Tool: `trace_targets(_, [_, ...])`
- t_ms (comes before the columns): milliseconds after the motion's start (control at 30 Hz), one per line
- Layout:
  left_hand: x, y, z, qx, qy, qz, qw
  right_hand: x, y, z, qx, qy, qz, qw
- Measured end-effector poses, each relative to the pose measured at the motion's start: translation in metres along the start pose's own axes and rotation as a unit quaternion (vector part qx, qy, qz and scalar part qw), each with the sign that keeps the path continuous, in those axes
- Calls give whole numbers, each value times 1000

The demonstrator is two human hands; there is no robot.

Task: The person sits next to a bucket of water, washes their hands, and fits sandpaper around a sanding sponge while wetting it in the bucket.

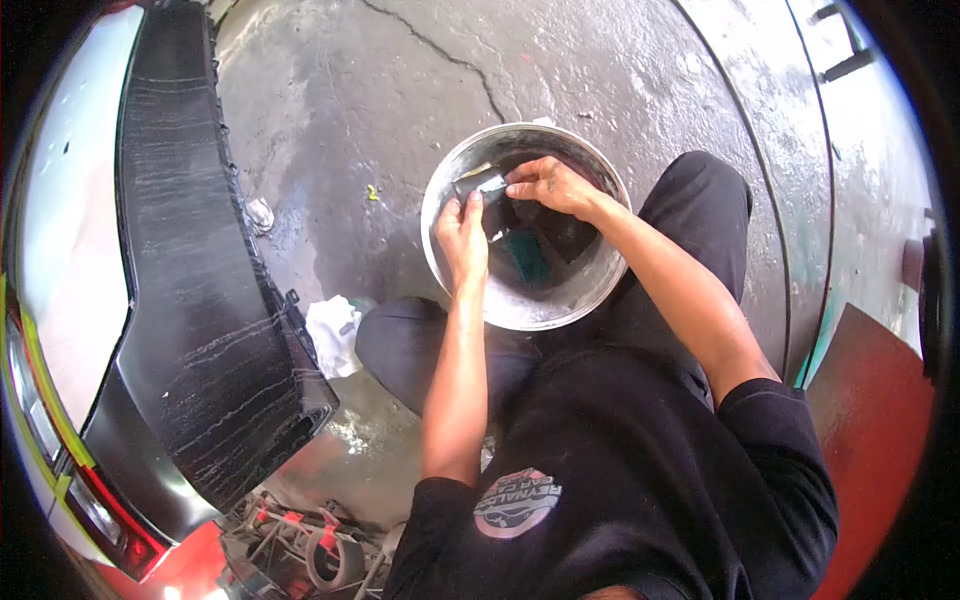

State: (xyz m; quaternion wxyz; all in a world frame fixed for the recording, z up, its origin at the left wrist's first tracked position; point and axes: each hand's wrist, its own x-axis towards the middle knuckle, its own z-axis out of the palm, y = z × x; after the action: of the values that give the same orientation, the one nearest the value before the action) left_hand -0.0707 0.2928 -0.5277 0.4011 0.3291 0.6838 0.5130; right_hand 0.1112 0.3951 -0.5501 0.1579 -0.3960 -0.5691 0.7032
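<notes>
Above a round metal basin (441,262) between my legs, both hands hold a small dark sheet (480,184) that looks like wet sandpaper, with a pale yellowish edge. My left hand (463,235) pinches its lower side between thumb and fingers. My right hand (553,188) grips its right end, fingers closed. Below them, dark water lies in the basin, and a teal rectangular pad (526,256) shows in it. The fingertips partly cover the sheet, so its full shape is hidden.
To my left stands a black car bumper (205,250) with whitish streaks, beside a white panel (80,180) and a tail light (130,540). A white cloth (333,335) lies on the wet concrete floor (340,130). A red panel (875,440) is at right.
</notes>
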Motion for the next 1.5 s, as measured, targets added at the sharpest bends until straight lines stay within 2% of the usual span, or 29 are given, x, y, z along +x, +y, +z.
trace_targets(33, [0, -1, 0, -34, 6, -17, 999, 0, -2, 3, -12, 35, -13, 999])
trace_targets(133, [-4, 7, 8, -102, 8, 7, 995, -10, -24, 2, -23, 41, 4, 999])
trace_targets(167, [-9, 12, 11, -152, -9, -25, 988, -5, -16, 7, -28, 63, -2, 998])
trace_targets(200, [-12, 13, 13, -139, -12, -27, 990, 4, 0, 13, -33, 84, -8, 996])
trace_targets(267, [-10, -7, 20, -58, -9, 29, 998, 5, 2, 19, -77, 119, -14, 990])
trace_targets(333, [-8, -17, 26, -35, 46, 33, 998, 1, 2, 23, -82, 89, 11, 993])
trace_targets(400, [1, -20, 27, -13, 82, 39, 996, 1, 18, 39, -125, 115, -101, 980])
trace_targets(433, [2, -20, 22, 14, 67, 35, 997, -3, 19, 37, -136, 73, -42, 987])
trace_targets(533, [3, -20, 29, -48, 103, 38, 993, -2, 7, 42, -170, 115, -57, 977])
trace_targets(567, [1, -20, 24, -40, 86, 22, 995, -3, 2, 36, -162, 91, -39, 982])
trace_targets(667, [0, -15, 22, -86, 61, 0, 994, -4, -5, 35, -175, 120, -82, 974])
trace_targets(700, [-4, -4, 21, -96, 46, -2, 994, 7, 14, 35, -152, 83, -97, 980])
trace_targets(800, [-4, 0, 16, -152, 13, -44, 987, 12, 28, 42, -122, 136, -138, 973])
trace_targets(833, [-5, 2, 18, -163, 34, -51, 985, 8, 7, 31, -72, 88, -99, 989])
trace_targets(867, [-6, 4, 21, -174, 55, -57, 982, 0, -13, 25, 47, 67, 3, 997])
trace_targets(900, [-6, 6, 22, -183, 75, -65, 978, 3, -9, 19, 113, 30, -9, 993])
trace_targets(967, [-2, 0, 18, -234, 53, -53, 969, 7, 0, 14, 220, -14, -20, 975])
trace_targets(1067, [-3, 8, 16, -283, 20, -55, 957, 2, 2, 20, 194, -6, 21, 981])
trace_targets(1167, [-5, 19, 20, -300, 8, -78, 951, -2, 4, 20, 35, 27, 7, 999])
trace_targets(1200, [-6, 20, 22, -303, 7, -89, 949, -1, 8, 21, 33, 33, 0, 999])
trace_targets(1233, [-3, 8, 23, -220, 21, -19, 975, -6, -2, 22, -8, 47, 7, 999])
trace_targets(1300, [-3, -3, 27, -111, 48, -22, 992, -18, -19, 25, -90, 74, 22, 993])
trace_targets(1367, [-5, -1, 27, 14, 59, -43, 997, -19, -10, 29, -142, 94, -63, 983])
trace_targets(1400, [-8, 8, 29, -13, 24, -51, 998, -20, -6, 31, -167, 103, -104, 975])
trace_targets(1433, [-11, 18, 33, -39, -11, -59, 997, -24, -11, 30, -174, 61, -151, 971])
trace_targets(1500, [-11, 21, 34, -41, -48, -78, 995, -10, 22, 39, -128, 45, -199, 971])
